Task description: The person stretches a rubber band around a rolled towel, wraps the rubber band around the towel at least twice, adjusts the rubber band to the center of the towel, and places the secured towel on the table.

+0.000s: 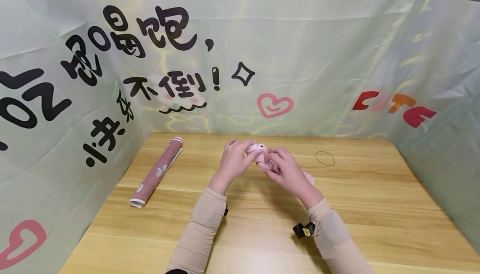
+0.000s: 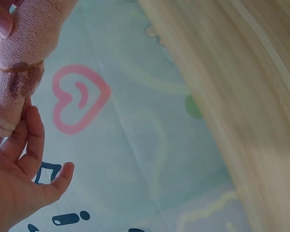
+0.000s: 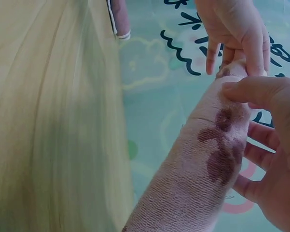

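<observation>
A pale pink rolled towel [image 3: 188, 159] with dark pink patches is held up over the table between both hands. My left hand [image 1: 234, 159] pinches its narrow end, fingertips round the gathered tip. In the left wrist view a thin rubber band [image 2: 21, 67] circles the towel near that end and draws it in. My right hand [image 1: 290, 174] grips the roll just beyond, thumb on top and fingers along the side in the right wrist view. From the head view, the towel's far end shows past the right wrist, the rest hidden behind the hand.
A darker pink rolled towel [image 1: 157, 172] with white edging lies on the left of the wooden table [image 1: 375, 207]. A loose rubber band [image 1: 325, 158] lies at the back right. Printed cloth walls [image 1: 318, 49] rise behind and beside the table.
</observation>
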The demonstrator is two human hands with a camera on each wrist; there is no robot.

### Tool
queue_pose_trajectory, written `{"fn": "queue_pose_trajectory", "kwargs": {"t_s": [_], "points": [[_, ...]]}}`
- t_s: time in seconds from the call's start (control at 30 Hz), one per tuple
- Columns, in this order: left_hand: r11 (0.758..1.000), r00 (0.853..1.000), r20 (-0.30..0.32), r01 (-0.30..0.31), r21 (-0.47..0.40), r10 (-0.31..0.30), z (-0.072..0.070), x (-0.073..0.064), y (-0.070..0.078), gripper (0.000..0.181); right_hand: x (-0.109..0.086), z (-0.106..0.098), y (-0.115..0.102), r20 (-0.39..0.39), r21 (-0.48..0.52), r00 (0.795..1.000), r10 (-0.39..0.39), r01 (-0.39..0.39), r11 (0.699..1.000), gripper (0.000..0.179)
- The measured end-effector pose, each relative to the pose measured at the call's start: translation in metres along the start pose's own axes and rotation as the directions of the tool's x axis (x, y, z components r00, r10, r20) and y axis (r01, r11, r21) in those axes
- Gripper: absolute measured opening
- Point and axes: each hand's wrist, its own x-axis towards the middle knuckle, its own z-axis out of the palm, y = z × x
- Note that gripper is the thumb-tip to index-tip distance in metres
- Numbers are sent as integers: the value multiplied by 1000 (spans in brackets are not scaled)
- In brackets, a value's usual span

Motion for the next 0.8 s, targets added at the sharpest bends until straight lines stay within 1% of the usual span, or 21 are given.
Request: {"fn": "queue_pose_trajectory", "kwargs": {"t_s": [0.2, 0.33, 0.47, 0.53, 0.67, 0.73, 0.8], "points": [[1000, 1000, -16, -2, 19, 2, 2, 1, 0, 25, 0, 1, 0, 31, -31, 999, -16, 17, 999, 25], [999, 999, -45, 18, 37, -16, -1, 2, -2, 27, 0, -2, -1, 101, -52, 995, 22, -16, 998, 27], [998, 996, -68, 60, 32, -58, -4, 3, -4, 26, 0, -5, 1, 166, -59, 985, 43, -34, 998, 28], [997, 994, -81, 78, 21, -77, -6, 3, -5, 26, 0, -7, 3, 176, -63, 984, 39, -28, 998, 29], [994, 988, -108, 107, 0, -106, -6, 3, -6, 25, 0, -10, 6, 166, -60, 986, 29, -19, 998, 25], [993, 985, -120, 120, -14, -121, -6, 2, -6, 25, -1, -11, 7, 165, -36, 986, 37, -32, 999, 27], [990, 982, -132, 135, -33, -138, -6, 2, -6, 26, -1, -12, 7, 162, 3, 985, 55, -57, 998, 34]]}}
